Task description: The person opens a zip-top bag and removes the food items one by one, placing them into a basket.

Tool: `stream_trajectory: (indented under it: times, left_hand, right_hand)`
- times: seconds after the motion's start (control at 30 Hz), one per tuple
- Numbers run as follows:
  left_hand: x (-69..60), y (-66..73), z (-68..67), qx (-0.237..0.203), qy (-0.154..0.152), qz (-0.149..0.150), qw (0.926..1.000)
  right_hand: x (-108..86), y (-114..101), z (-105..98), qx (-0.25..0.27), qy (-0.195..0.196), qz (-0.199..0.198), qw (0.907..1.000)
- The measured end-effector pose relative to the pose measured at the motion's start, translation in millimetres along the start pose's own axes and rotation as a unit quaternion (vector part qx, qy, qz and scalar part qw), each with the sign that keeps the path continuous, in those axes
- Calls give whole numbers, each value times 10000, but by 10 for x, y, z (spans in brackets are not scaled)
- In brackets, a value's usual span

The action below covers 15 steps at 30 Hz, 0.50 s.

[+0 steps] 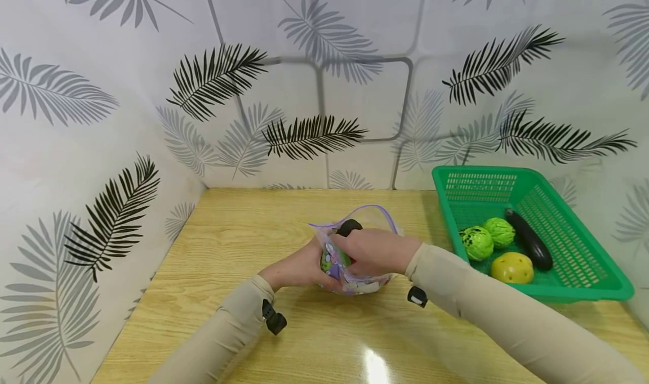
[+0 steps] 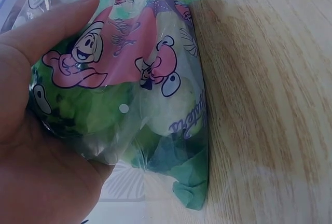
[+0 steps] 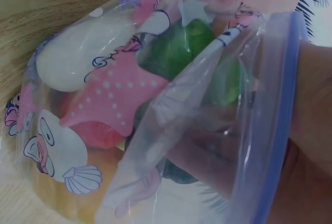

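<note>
A clear zip bag with a purple-blue zip edge and printed sea creatures stands on the table, its mouth open. My left hand grips its left side, with the thumb across the printed film. The right hand reaches through the mouth, and its fingers show blurred through the plastic. Beside them inside are a green piece and a dark one. A white rounded piece, a red one and an orange-yellow one also show. A black rounded thing appears by the right knuckles.
At the right stands a green plastic basket. Inside lie two green balls, a yellow potato-like piece and a dark eggplant. Wood-grain table surrounds the bag, and a leaf-patterned wall rises behind.
</note>
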<state>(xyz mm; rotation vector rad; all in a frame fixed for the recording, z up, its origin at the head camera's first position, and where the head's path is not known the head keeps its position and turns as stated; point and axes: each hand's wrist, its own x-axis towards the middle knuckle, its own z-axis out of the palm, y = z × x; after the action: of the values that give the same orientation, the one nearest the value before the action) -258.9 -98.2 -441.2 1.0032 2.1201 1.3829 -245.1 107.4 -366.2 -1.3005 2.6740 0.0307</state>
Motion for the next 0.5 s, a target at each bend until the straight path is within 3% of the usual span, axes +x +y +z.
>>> stream_trajectory:
  times: [0.23, 0.5]
  left_hand:
    - [-22, 26, 12, 102, 102, -97, 9998]
    - [-28, 41, 28, 209, 196, -51, 9996]
  right_hand:
    - [-7, -5, 12, 602, -87, 115, 9981]
    - [-7, 31, 61, 620, 92, 6, 9980]
